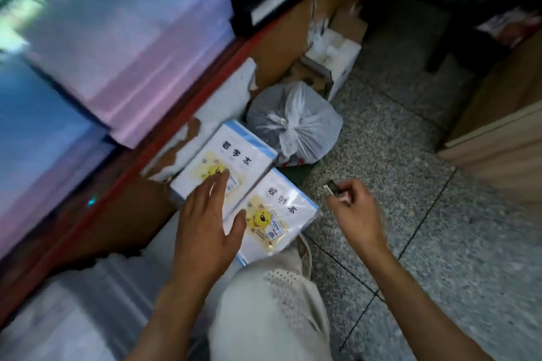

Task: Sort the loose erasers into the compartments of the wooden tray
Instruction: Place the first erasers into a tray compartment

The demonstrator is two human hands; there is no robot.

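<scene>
Erasers come one at a time: your right hand (356, 204) pinches a small dark eraser (333, 187) at its fingertips, above the speckled floor (410, 155). Your left hand (205, 220) lies flat, fingers straight, over the notebook packs (258, 161). Judged light and slightly rubbery, it wants a grip across its short sides. No wooden tray is visible.

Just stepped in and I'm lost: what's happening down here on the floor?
A person is crouched by a red-edged shelf. Their right hand pinches a small dark object, possibly an eraser, above the speckled floor. Their left hand hangs open over two wrapped packs of notebooks lying on the floor beside a tied plastic bag. No wooden tray is in view, so sorting into compartments isn't visible at this moment.
</scene>
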